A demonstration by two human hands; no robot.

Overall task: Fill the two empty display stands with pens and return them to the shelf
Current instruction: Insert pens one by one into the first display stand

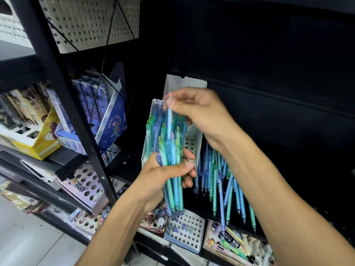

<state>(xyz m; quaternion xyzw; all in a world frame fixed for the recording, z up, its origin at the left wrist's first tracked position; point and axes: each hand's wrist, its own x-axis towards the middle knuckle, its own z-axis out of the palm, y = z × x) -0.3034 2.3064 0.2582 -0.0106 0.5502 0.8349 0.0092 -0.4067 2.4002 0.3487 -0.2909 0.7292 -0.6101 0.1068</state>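
My left hand [161,177] grips a bundle of blue and green pens [172,169] upright in front of the black shelf. Above it my right hand [199,114] pinches the top of a single light-blue pen [169,121], blurred by motion, over a white display stand [194,143]. That stand has a perforated top and holds several pens on its left side. More loose blue and green pens [224,181] lie on the shelf behind my right forearm.
A second white perforated stand [189,233] sits on the lower shelf. Beside it is a box of mixed markers [232,244]. At left, a black rack post [63,89] fronts blue cartoon boxes [96,104], a yellow box [38,143] and round-hole stands [86,181].
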